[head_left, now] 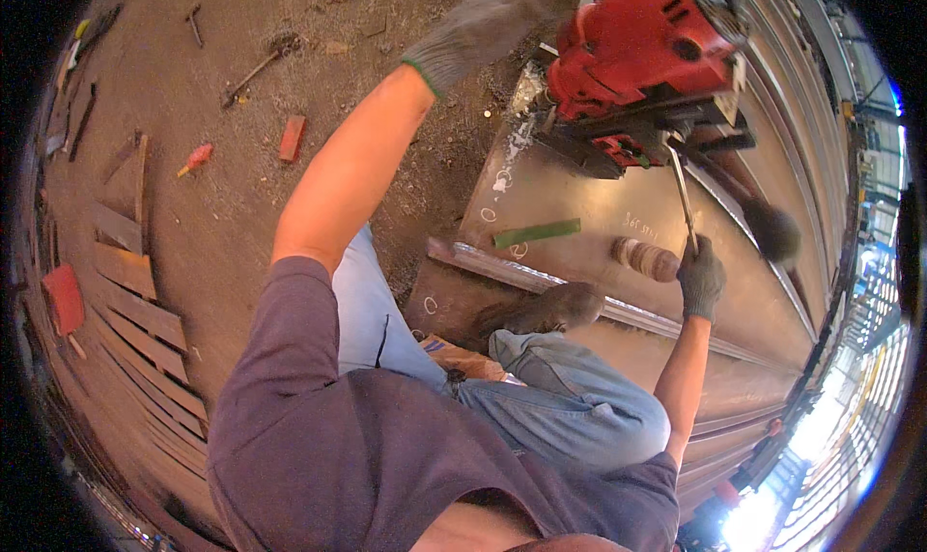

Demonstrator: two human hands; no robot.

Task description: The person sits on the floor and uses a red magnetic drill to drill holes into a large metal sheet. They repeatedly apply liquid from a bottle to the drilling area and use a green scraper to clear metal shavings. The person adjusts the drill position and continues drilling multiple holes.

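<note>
A red power machine with a black base (642, 55) stands on a steel plate (579, 199), looking like a portable drill. My right hand (702, 277), in a dark grey glove, is closed round the lower end of a thin metal lever (683, 190) that reaches up to the machine. My left hand (497, 26), in a grey glove with a green cuff, is stretched out beside the machine's left side; its fingers are blurred, and I cannot tell whether they touch anything. Between my hands and legs lie a green strip (537, 232) and a brown, ringed cylinder (645, 259).
My boot (555, 308) rests by a long steel edge (512, 269). A dark rounded object (772, 231) is right of the lever. On the dirt floor lie a red block (292, 138), a red-handled piece (196, 159), a thin rod (253, 77) and stacked metal strips (145, 325).
</note>
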